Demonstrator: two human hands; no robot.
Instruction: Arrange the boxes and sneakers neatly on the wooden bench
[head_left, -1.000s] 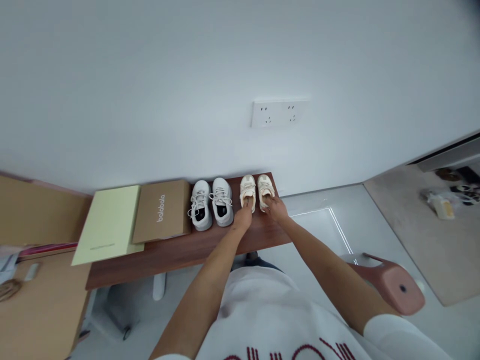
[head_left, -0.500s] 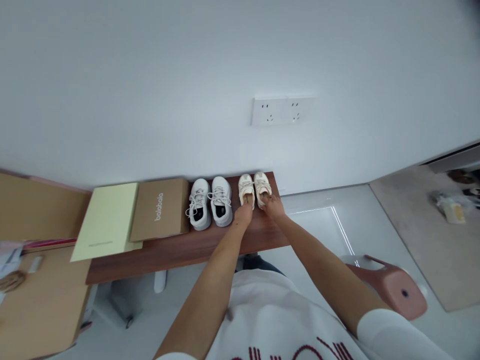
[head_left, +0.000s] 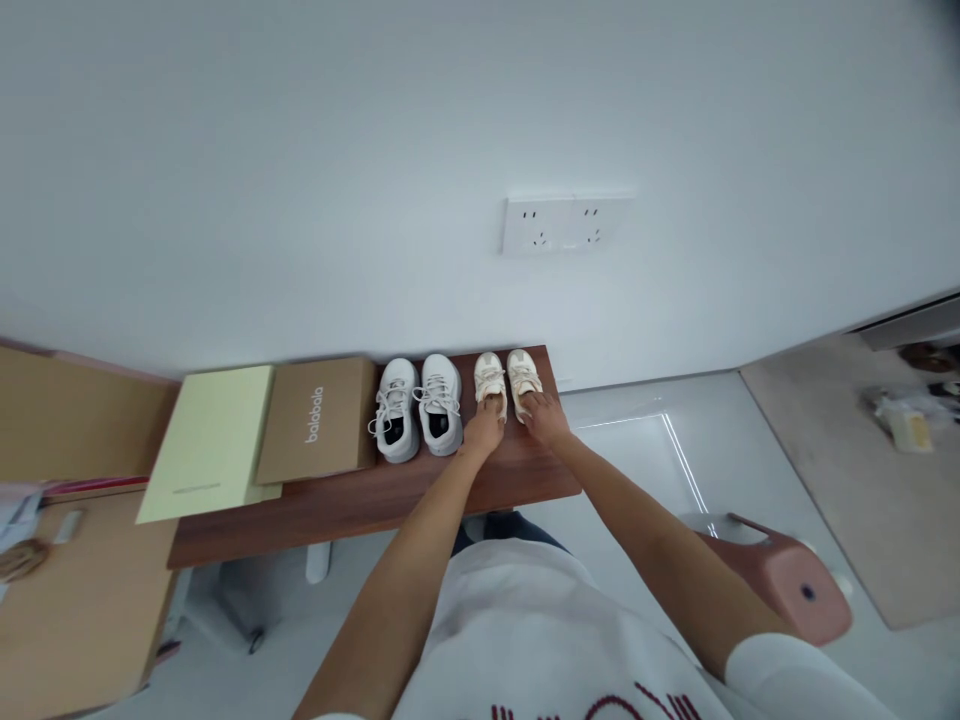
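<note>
Two small cream sneakers stand side by side at the right end of a narrow dark-wood shelf [head_left: 480,490], toes toward the wall. My left hand [head_left: 484,430] is closed around the heel of the left cream sneaker [head_left: 490,374]. At the right cream sneaker [head_left: 523,370], my right hand [head_left: 545,416] grips the heel opening, its fingertips partly hidden inside. To the left of them sits a larger white pair, a left white sneaker [head_left: 397,380] and a right white sneaker [head_left: 439,378], laces loose, near my left hand but apart from it.
A brown shoebox [head_left: 319,420] and a pale yellow box [head_left: 210,430] lie on the shelf further left. Cardboard boxes [head_left: 82,600] stand at the far left. A pink stool [head_left: 806,590] is on the floor at right. Wall sockets [head_left: 566,222] are above the shelf.
Both hands stay at the cream sneakers. My left hand has shifted slightly left, and the left cream sneaker sits a touch further left. The view has also moved a little.
</note>
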